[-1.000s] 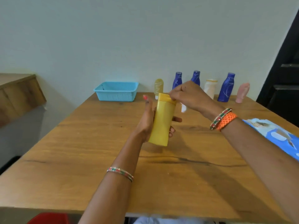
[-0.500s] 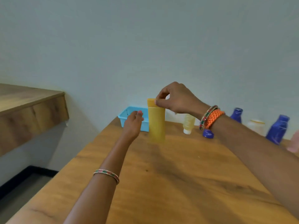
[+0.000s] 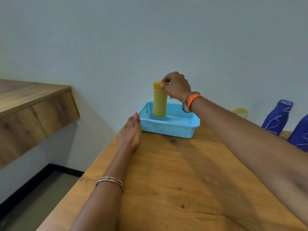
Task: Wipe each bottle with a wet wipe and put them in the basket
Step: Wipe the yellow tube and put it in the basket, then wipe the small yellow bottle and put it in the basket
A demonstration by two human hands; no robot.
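Our right hand (image 3: 176, 86) has its fingers (image 3: 164, 80) curled over the top of the yellow bottle (image 3: 160, 104), pinching its cap between thumb and fingertips. Our left hand (image 3: 130, 132) holds nothing: its fingers are relaxed and only loosely bent, the heel of the hand low over the wooden table (image 3: 183, 180), the fingertips just beside the near left corner of the basket (image 3: 168, 127). We cannot tell whether those fingertips actually touch the basket's rim.

The yellow bottle stands upright, its long axis vertical, cap end up and flat base down. Its lower part is inside the light blue basket, toward the back left, and the base sits below the rim line; whether it already rests on the basket floor we cannot tell from this angle.

The basket sits at the far left corner of the table, close to the wall. To the right, along the back edge, we see two dark blue bottles (image 3: 277, 117) standing upright, the nearer one cut off by the frame edge, and the top of a pale yellow bottle (image 3: 240, 112) showing just above our right forearm. We wear bangles on both wrists, an orange band among those on the right. A wooden shelf (image 3: 33, 105) juts from the wall at the left.
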